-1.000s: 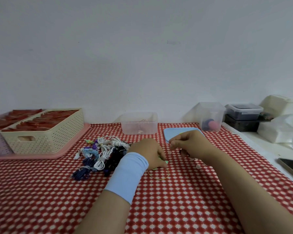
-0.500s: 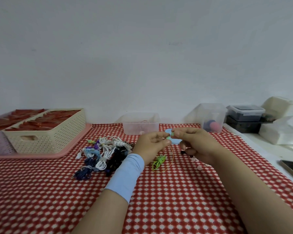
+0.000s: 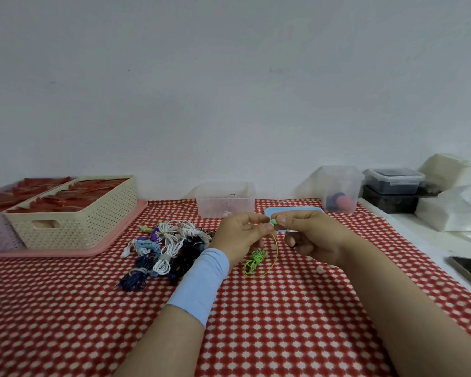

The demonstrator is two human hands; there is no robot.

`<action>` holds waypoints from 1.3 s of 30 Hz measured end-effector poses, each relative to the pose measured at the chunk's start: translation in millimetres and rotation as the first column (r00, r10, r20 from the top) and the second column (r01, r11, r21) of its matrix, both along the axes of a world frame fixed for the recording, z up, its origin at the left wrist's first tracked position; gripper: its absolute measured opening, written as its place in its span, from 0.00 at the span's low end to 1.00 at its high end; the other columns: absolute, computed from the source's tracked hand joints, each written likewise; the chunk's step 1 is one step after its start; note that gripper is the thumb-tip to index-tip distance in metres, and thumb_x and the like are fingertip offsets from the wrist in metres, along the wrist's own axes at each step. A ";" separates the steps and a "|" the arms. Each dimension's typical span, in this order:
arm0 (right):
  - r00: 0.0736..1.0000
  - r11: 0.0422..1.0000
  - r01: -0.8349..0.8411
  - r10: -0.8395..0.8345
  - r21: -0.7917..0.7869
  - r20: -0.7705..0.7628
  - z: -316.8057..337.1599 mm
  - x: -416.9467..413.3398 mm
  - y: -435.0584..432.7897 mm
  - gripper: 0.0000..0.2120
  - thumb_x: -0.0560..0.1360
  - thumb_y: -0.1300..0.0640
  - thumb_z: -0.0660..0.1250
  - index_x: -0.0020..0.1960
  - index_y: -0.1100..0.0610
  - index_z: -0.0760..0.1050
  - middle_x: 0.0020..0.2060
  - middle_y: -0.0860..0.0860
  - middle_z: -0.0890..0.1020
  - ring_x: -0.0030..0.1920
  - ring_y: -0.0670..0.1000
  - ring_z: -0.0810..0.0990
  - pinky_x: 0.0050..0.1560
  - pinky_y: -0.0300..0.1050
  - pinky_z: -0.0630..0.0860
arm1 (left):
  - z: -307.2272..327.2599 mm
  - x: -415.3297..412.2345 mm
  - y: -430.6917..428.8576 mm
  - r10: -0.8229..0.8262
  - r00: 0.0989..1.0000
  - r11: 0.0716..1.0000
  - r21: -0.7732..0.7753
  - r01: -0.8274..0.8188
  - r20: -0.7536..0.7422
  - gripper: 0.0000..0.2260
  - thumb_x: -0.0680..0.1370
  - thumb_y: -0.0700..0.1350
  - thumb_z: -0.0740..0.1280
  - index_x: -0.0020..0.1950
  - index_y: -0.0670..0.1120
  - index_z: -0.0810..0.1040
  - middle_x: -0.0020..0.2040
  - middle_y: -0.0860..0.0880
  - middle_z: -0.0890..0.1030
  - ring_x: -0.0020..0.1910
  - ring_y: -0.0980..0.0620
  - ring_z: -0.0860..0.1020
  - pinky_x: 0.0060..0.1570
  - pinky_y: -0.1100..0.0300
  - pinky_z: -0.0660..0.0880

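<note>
Showing a surface [image 3: 256, 322] covered in red-and-white checked cloth, above which two hands meet at mid-frame. The left hand [image 3: 237, 238], with a pale blue sleeve at the wrist, and the right hand [image 3: 310, 235] face each other, the thumb and forefinger of each curled inward and pinching one small part from opposite sides. Left of them lies an untouched heap of bundled white, blue and black earphone cables [image 3: 169, 248]. A thin yellow-green earphone cable [image 3: 253, 261] hangs in a loop from the pinch, its coiled end resting on the cloth below the left hand. The small green earbud [image 3: 273, 222] sits between the two sets of fingers, raised clear of the cloth. Both hands are equally near it, so the coming move probably runs sideways, hand to hand.
</note>
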State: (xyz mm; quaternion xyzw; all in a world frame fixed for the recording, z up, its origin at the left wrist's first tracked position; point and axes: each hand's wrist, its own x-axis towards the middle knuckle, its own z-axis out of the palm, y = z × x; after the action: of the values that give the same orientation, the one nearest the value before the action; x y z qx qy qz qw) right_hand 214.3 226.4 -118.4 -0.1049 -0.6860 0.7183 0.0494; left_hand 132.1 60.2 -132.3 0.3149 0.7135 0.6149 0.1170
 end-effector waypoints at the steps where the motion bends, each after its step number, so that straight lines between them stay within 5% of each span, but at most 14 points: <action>1: 1.000 1.000 -0.001 0.002 -0.007 0.008 0.0 0.1 0.4 0.08 0.76 0.57 0.69 0.52 0.59 0.85 0.47 0.54 0.85 0.30 0.47 0.73 0.23 0.35 0.59 | -0.2 -0.2 -0.1 0.004 1.000 1.000 -0.004 -0.004 0.001 0.07 0.77 0.42 0.72 0.54 0.44 0.84 0.34 0.49 0.83 0.30 0.58 0.77 0.35 0.67 0.77; 8: 0.999 0.999 -0.037 0.037 -0.004 0.022 0.1 1.1 0.3 0.13 0.71 0.54 0.72 0.53 0.59 0.85 0.47 0.54 0.84 0.30 0.46 0.73 0.23 0.35 0.58 | -2.0 -1.5 -0.7 -0.029 0.996 0.998 0.061 0.024 0.080 0.08 0.77 0.39 0.71 0.56 0.43 0.84 0.40 0.48 0.85 0.30 0.59 0.75 0.33 0.66 0.75; 13: 0.999 1.000 -0.028 0.029 -0.014 0.034 1.9 3.1 -0.9 0.08 0.77 0.58 0.69 0.51 0.59 0.85 0.43 0.53 0.84 0.30 0.46 0.73 0.23 0.35 0.59 | -2.1 -2.4 -0.7 -0.009 1.000 0.999 0.051 0.007 0.023 0.06 0.76 0.40 0.72 0.52 0.43 0.85 0.39 0.50 0.85 0.31 0.61 0.75 0.36 0.67 0.75; 20: 0.999 0.999 -0.040 0.039 0.032 0.022 -2.3 0.8 -2.9 0.14 0.69 0.55 0.73 0.53 0.59 0.85 0.44 0.54 0.83 0.31 0.47 0.75 0.23 0.36 0.60 | -3.5 -3.5 -3.5 -0.059 0.998 0.997 0.046 0.059 0.014 0.06 0.76 0.40 0.72 0.45 0.51 0.85 0.38 0.52 0.85 0.36 0.57 0.77 0.43 0.63 0.78; 26: 0.998 0.999 -0.038 0.037 0.019 0.050 -4.8 1.8 -4.4 0.09 0.72 0.57 0.72 0.51 0.57 0.85 0.38 0.50 0.84 0.29 0.45 0.74 0.22 0.35 0.59 | -3.1 -3.5 -5.8 -0.078 0.997 0.997 0.012 0.078 -0.008 0.05 0.76 0.40 0.72 0.46 0.50 0.85 0.38 0.53 0.86 0.35 0.61 0.79 0.43 0.66 0.77; 35: 0.984 0.981 0.155 -0.142 0.119 -0.107 1.4 5.4 -16.8 0.06 0.76 0.59 0.73 0.51 0.61 0.84 0.39 0.53 0.85 0.29 0.47 0.78 0.29 0.41 0.68 | -5.6 -8.4 -1.9 0.042 0.999 0.999 0.007 -0.042 -0.020 0.07 0.75 0.42 0.74 0.52 0.46 0.84 0.46 0.48 0.86 0.44 0.58 0.84 0.41 0.70 0.77; 39: 0.987 0.977 0.123 -0.102 0.173 -0.124 2.9 7.1 -16.2 0.06 0.76 0.58 0.72 0.49 0.60 0.85 0.42 0.54 0.87 0.31 0.48 0.78 0.28 0.40 0.69 | -3.1 -8.9 -5.3 0.066 0.994 0.998 -0.003 -0.067 -0.082 0.04 0.74 0.41 0.74 0.46 0.49 0.84 0.39 0.53 0.85 0.33 0.63 0.80 0.38 0.70 0.76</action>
State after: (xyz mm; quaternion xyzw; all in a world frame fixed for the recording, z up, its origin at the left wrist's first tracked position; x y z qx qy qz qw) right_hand 221.4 210.3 -115.5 -0.0974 -0.7372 0.6541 0.1384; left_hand 123.2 54.8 -135.3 0.3155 0.7293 0.6032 0.0681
